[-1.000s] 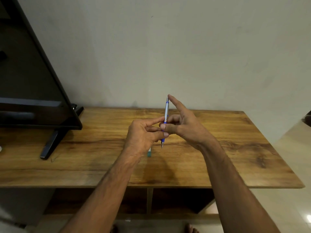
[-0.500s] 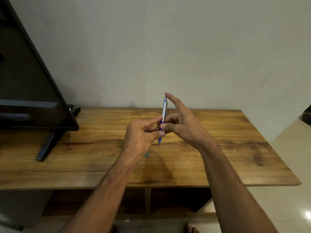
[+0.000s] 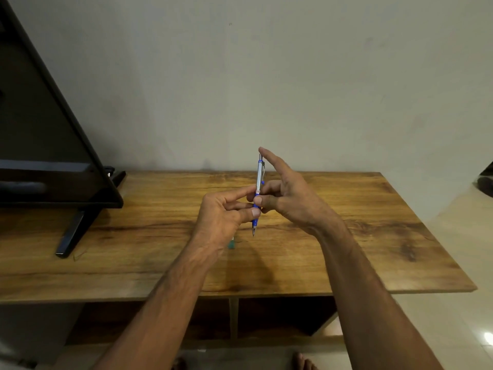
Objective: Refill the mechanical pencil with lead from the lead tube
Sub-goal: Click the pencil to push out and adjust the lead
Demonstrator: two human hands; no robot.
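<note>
pencil: I see slim blue-silver mechanical pencil [image 3: 258, 193] upright above brown wooden table [image 3: 346, 236], between both hands
TV: flat black television [image 3: 40, 145] on table's left end

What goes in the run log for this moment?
mechanical pencil upright, tip down | left hand and right hand both pinching it | above table

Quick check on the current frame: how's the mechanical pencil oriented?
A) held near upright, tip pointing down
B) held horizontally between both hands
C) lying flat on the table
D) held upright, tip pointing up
A: the mechanical pencil stands near upright above the table, pinched at its blue grip by the left hand and right hand, its metal tip lowest.
</note>
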